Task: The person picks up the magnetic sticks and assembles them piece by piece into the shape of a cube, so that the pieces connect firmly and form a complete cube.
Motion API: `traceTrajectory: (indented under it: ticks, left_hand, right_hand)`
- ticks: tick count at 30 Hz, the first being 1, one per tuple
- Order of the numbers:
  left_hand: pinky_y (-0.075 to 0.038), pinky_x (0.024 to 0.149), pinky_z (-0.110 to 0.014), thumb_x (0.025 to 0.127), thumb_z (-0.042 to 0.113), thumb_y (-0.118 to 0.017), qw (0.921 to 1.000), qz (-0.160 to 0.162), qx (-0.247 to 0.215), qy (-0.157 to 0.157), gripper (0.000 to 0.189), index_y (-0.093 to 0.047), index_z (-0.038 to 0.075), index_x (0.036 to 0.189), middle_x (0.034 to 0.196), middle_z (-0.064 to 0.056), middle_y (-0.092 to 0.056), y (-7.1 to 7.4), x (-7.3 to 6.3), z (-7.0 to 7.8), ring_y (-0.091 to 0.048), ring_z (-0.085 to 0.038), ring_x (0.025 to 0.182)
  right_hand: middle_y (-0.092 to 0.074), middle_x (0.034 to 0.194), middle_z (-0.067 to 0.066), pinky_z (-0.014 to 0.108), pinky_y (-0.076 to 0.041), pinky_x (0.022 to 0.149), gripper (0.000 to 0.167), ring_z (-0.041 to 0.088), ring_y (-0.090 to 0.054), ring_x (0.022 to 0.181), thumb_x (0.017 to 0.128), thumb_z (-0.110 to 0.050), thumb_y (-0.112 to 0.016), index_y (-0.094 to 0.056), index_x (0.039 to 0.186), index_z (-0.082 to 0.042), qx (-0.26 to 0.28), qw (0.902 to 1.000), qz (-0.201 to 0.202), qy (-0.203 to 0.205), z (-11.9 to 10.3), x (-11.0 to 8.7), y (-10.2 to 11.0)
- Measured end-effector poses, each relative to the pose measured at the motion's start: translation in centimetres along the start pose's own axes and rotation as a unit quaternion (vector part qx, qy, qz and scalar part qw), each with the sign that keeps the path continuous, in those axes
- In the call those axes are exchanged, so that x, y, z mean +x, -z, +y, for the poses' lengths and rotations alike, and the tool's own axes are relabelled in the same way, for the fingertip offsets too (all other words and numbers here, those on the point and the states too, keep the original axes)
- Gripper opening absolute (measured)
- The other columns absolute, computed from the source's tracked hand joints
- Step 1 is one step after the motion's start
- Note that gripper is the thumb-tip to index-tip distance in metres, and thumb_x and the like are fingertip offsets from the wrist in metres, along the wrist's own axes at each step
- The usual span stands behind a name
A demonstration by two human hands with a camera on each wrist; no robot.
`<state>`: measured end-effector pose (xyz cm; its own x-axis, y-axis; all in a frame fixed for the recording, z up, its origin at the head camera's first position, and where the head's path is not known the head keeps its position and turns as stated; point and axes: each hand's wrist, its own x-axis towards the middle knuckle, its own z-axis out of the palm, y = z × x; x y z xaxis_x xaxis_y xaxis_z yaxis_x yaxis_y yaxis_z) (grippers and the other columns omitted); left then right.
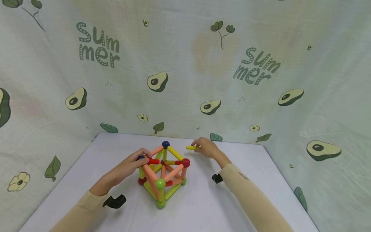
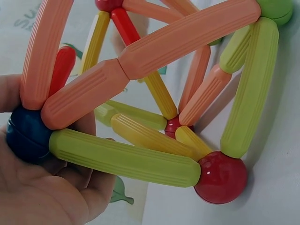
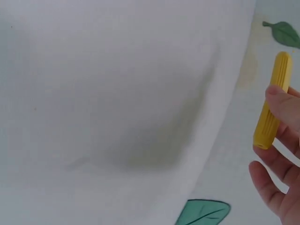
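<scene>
A cube-like frame of coloured rods and balls stands on the white table. My left hand holds its upper left corner, with the fingers round a dark blue ball. Beside that hand a short red rod points inward from the corner. Pink rods and a light green rod meet at the blue ball. My right hand is off to the right of the frame, above the table, pinching a loose yellow rod between thumb and fingers.
Around the frame are a second blue ball at the top back, a red ball on the right and a green ball at the front. A cloth printed with avocados hangs behind the table.
</scene>
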<state>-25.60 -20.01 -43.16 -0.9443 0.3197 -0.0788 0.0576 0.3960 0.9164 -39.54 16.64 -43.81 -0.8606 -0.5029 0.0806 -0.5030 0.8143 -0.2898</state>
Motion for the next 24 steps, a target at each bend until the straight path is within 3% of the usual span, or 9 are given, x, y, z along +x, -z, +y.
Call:
traceTrajectory:
  ticks: [7,12,19,24]
  left_hand:
    - [-0.039,0.107,-0.066,0.112,0.036,-0.053,1.0,0.007,-0.001,-0.002,0.027,-0.055,0.018,0.131,0.129,-0.01,-0.057,-0.3,0.0,0.0,-0.054,-0.028,0.117]
    - [-0.036,0.108,-0.068,0.112,0.035,-0.052,0.9999,0.007,-0.01,-0.003,0.027,-0.054,0.018,0.132,0.132,-0.011,-0.056,-0.5,0.2,0.2,-0.053,-0.03,0.12]
    - [-0.038,0.105,-0.058,0.113,0.033,-0.05,0.9997,0.0,-0.019,-0.015,0.025,-0.053,0.017,0.133,0.132,-0.012,-0.055,-1.4,0.3,0.4,-0.055,-0.028,0.117]
    - [-0.039,0.107,-0.059,0.113,0.032,-0.049,0.9996,0.002,-0.026,-0.012,0.026,-0.053,0.017,0.134,0.132,-0.012,-0.056,-1.9,0.3,0.5,-0.056,-0.028,0.115]
  right_hand:
    - [-0.069,0.102,0.0,0.033,-0.056,0.08,0.025,0.017,-0.061,0.089,0.099,-0.019,-0.079,-0.077,0.123,-0.015,0.029,0.9975,0.054,0.037,-2.8,-3.4,3.7]
    - [-0.07,0.1,-0.004,0.031,-0.054,0.078,0.026,0.014,-0.059,0.087,0.098,-0.021,-0.079,-0.077,0.123,-0.015,0.042,0.9919,0.082,0.087,-5.8,-6.0,5.6]
    - [-0.073,0.098,-0.006,0.03,-0.055,0.073,0.021,0.01,-0.059,0.084,0.097,-0.019,-0.08,-0.08,0.118,-0.014,0.07,0.9832,0.069,0.154,-9.4,-7.5,6.3]
    - [-0.071,0.095,-0.007,0.024,-0.051,0.067,0.021,0.007,-0.057,0.077,0.097,-0.018,-0.08,-0.081,0.117,-0.014,0.07,0.9811,0.056,0.172,-10.8,-7.7,5.7]
